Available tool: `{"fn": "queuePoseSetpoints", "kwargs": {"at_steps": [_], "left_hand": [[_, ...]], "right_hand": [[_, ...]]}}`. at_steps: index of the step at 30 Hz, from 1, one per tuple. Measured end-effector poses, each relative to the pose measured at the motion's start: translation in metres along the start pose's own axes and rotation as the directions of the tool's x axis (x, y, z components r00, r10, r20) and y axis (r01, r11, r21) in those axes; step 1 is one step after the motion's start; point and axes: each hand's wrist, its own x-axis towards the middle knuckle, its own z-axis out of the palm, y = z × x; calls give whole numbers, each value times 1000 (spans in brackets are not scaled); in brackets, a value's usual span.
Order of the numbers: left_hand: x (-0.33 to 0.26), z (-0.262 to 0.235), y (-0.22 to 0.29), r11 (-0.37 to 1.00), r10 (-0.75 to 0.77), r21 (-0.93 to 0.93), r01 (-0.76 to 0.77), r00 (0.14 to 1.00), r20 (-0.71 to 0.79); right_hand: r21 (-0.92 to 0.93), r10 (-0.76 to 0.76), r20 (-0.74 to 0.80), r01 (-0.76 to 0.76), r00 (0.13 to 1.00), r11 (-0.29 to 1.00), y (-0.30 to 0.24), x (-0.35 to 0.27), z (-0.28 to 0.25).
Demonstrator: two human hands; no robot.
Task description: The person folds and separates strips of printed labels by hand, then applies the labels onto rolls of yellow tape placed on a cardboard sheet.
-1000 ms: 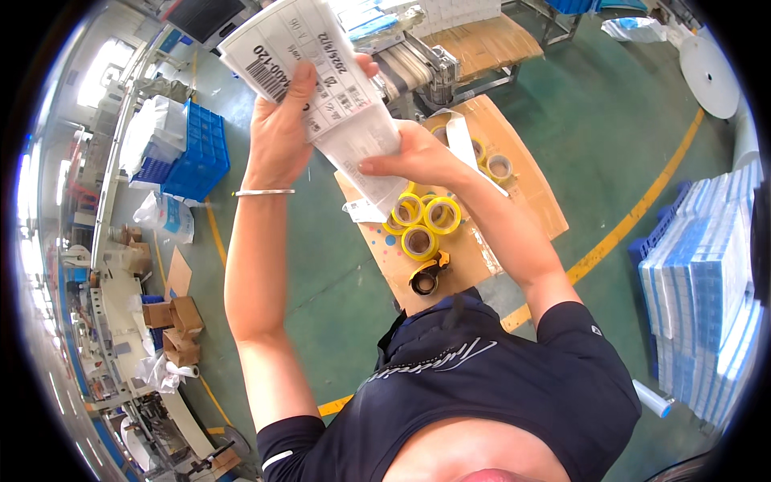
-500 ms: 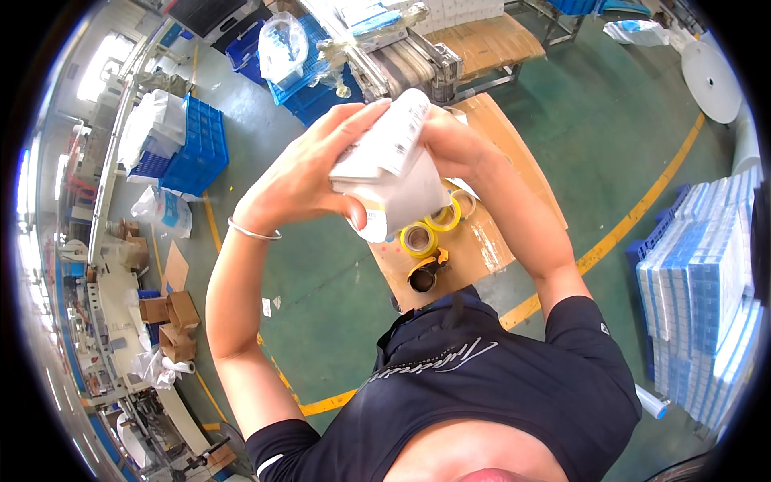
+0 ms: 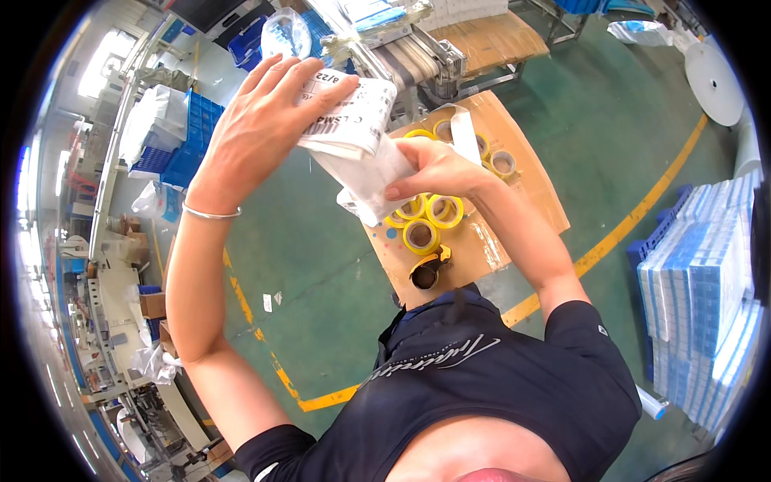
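Note:
Both my hands hold up a folded white plastic packet [image 3: 377, 173] with black print and a barcode on its upper flap. My left hand [image 3: 261, 120] grips its upper left end, one digit laid across the print and the others along the far edge. At the packet's right side, my right hand [image 3: 438, 169] pinches the thin, cloudy film, its thumb showing in front. Below lie several yellow tape rolls [image 3: 421, 238] on a cardboard sheet [image 3: 522, 161]. A tape dispenser [image 3: 426, 275] in black and yellow sits closest to my body.
A conveyor machine [image 3: 409, 60] stands ahead, beside a cardboard-topped table [image 3: 490, 44]. Blue crates [image 3: 193, 136] holding white bags are at the left. Wrapped blue-and-white stacks [image 3: 699, 297] rise at the right. Yellow lines [image 3: 634, 233] mark the green floor.
My left hand has moved left and up with the packet's printed end. The packet has shifted left, its print turned more into view, and my right hand has moved down its side. More tape rolls show.

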Motion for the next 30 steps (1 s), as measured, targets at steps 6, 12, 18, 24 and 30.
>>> {"fn": "queuePoseSetpoints", "kwargs": {"at_steps": [6, 12, 18, 24, 30], "left_hand": [[-36, 44, 14, 99, -202, -858, 503, 855, 478], [-16, 67, 82, -472, -453, -844, 254, 751, 480], [-10, 67, 78, -792, -580, -501, -349, 687, 437], [-3, 63, 77, -605, -714, -783, -146, 533, 453], [4, 39, 57, -650, -710, -624, -434, 638, 297]], "right_hand": [[480, -407, -201, 452, 891, 752, -11, 9, -12], [-204, -489, -419, 445, 765, 872, -13, 44, 6], [-747, -696, -459, 185, 553, 639, -41, 35, 29], [-831, -811, -287, 288, 510, 476, -42, 46, 34], [-472, -688, -462, 502, 560, 725, -4, 54, 23]]}}
